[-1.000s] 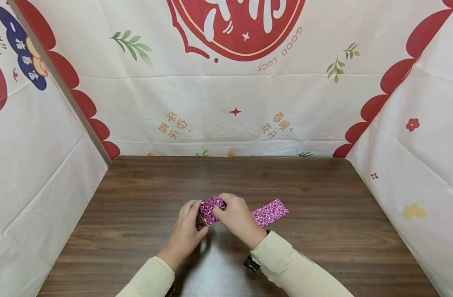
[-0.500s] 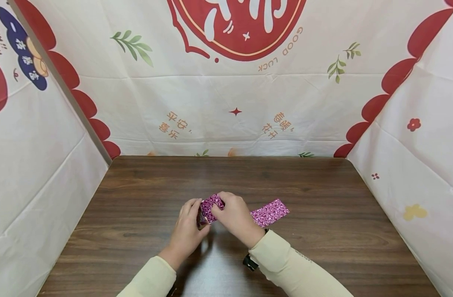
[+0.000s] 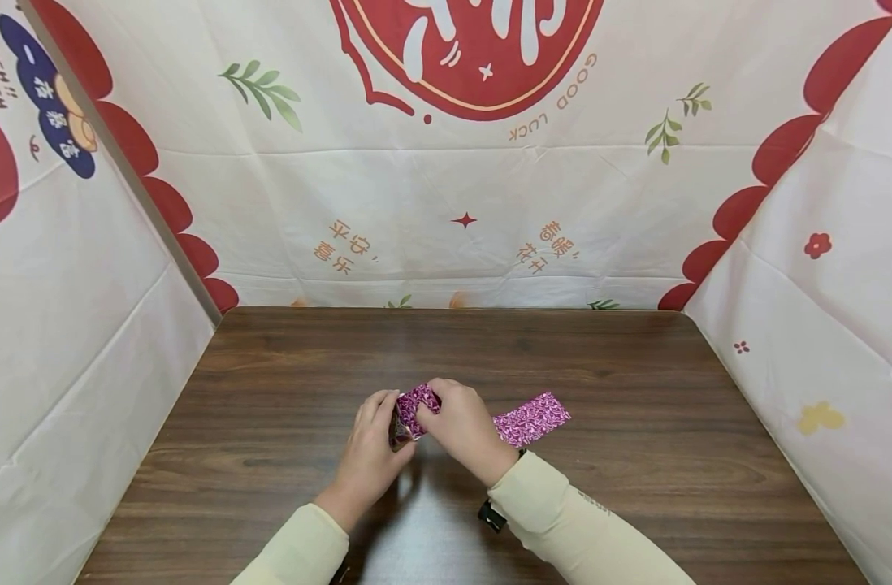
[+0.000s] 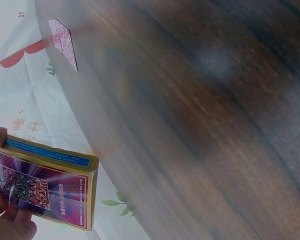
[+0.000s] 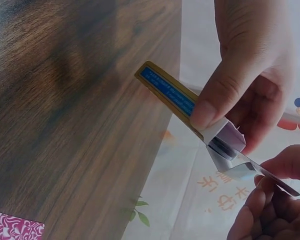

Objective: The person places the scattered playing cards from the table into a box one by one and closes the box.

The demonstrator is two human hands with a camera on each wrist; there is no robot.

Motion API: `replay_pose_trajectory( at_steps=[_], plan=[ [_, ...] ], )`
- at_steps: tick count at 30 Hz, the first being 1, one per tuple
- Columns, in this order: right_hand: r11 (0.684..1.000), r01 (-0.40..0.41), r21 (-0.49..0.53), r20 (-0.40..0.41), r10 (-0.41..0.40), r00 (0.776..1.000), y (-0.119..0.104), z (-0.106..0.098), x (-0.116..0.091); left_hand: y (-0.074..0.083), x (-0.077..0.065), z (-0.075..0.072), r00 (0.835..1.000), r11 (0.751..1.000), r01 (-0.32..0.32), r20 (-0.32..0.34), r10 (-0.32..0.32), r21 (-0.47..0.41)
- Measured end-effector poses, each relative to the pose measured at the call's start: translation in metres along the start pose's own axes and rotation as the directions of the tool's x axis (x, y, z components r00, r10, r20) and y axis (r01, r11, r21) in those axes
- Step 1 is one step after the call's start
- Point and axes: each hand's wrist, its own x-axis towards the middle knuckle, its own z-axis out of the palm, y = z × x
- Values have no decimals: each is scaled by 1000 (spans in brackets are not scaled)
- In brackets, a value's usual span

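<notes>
My left hand (image 3: 365, 451) grips a playing-card box (image 4: 45, 187) with gold edges and a purple printed face, a little above the table. In the right wrist view the box's end is open, flaps spread, and the edges of a card stack (image 5: 222, 147) show inside. My right hand (image 3: 464, 426) pinches playing cards (image 3: 418, 406) with purple-and-white patterned backs at that open end, thumb on top. A thin card edge (image 5: 277, 182) runs from the box to these fingertips. More purple-backed cards (image 3: 531, 420) lie on the table beyond my right wrist, partly hidden behind it.
The brown wood-grain table (image 3: 270, 366) stretches around both hands. A printed white cloth (image 3: 453, 187) stands behind the table and along both sides. A dark band (image 3: 492, 516) sits at my right wrist below the pale sleeve.
My right hand has shifted very slightly left, toward the box, with the pinched cards. The left hand and the cards on the table look almost the same.
</notes>
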Motion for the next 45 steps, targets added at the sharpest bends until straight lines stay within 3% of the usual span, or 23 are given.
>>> replay_pose_trajectory(
  at_steps=[23,34,45],
  plan=[
    [999,12,52,-45,-10,999,-1,2,-2,-2,-1,0,1000,1000,-2,-26,2,-8],
    [988,88,124,-70,-80,994,14,6,-8,-5,-3,-1,1000,1000,8,-18,-8,-11],
    [988,145,63,-42,-142,989,34,1,-13,-6,-3,-1,1000,1000,26,-9,-26,-2]
  ],
)
